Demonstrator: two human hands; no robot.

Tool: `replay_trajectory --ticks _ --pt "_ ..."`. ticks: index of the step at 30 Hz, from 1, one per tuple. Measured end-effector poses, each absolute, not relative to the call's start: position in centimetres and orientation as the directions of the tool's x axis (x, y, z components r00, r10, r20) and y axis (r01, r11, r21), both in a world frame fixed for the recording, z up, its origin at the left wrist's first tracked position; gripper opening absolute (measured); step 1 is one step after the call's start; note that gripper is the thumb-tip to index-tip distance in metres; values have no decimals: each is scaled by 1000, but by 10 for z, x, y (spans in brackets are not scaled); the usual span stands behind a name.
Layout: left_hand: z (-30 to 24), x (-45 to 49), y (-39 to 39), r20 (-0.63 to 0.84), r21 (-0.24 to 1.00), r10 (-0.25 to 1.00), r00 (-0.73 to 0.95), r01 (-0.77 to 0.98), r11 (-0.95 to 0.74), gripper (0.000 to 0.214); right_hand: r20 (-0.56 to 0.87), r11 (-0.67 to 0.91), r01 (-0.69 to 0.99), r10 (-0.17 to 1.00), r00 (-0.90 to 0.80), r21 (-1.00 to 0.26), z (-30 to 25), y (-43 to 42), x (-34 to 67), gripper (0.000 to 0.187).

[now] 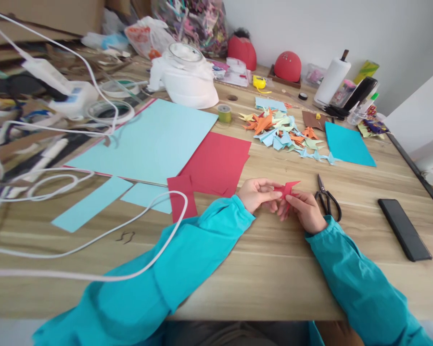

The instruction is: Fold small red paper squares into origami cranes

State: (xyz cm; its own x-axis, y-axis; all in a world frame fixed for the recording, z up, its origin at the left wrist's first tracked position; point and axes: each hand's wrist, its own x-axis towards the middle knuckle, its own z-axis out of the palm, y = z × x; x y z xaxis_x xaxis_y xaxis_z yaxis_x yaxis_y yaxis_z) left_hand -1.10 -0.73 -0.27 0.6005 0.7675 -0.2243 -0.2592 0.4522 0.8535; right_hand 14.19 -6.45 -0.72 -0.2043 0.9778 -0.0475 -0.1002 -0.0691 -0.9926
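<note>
A small folded red paper crane [287,189] is held between both hands above the table, one pointed tip sticking out to the upper right. My left hand [259,194] pinches it from the left between thumb and fingers. On the other side my right hand [304,208] grips its lower right part with thumb and fingertips. The fingers cover much of the paper. Just right of my right hand lie black-handled scissors [324,198]. Beyond the hands is a pile of folded paper cranes [279,129] in orange, blue, green and yellow.
Red sheets [218,161] and a large light-blue sheet [155,137] lie to the left, with cut blue strips [92,204] nearer. A white cable [130,275] loops across the left side. A phone [404,229] and a turquoise sheet [348,144] are at right.
</note>
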Motion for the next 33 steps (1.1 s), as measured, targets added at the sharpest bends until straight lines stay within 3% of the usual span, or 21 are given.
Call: replay_trajectory --ticks 7,13,20,25,33 --pt "-6 -11 -10 -179 882 804 568 -269 386 45 -28 -41 -64 979 -203 -997 -4 -64 138 27" --pt "-8 -12 -7 -219 852 764 608 -262 453 44 -66 -82 -77 980 -189 -994 -6 -64 140 28" --pt "-4 -12 -8 -281 781 748 602 -309 542 33 -23 -21 -168 1000 13 -986 -12 -62 141 20" --pt "-5 -10 -10 -261 797 777 573 -326 508 27 -48 -25 -263 996 80 -964 -10 -61 138 18" --pt "-10 -8 -12 -200 849 775 600 -288 443 36 -42 -5 -198 982 183 -980 -11 -60 135 28"
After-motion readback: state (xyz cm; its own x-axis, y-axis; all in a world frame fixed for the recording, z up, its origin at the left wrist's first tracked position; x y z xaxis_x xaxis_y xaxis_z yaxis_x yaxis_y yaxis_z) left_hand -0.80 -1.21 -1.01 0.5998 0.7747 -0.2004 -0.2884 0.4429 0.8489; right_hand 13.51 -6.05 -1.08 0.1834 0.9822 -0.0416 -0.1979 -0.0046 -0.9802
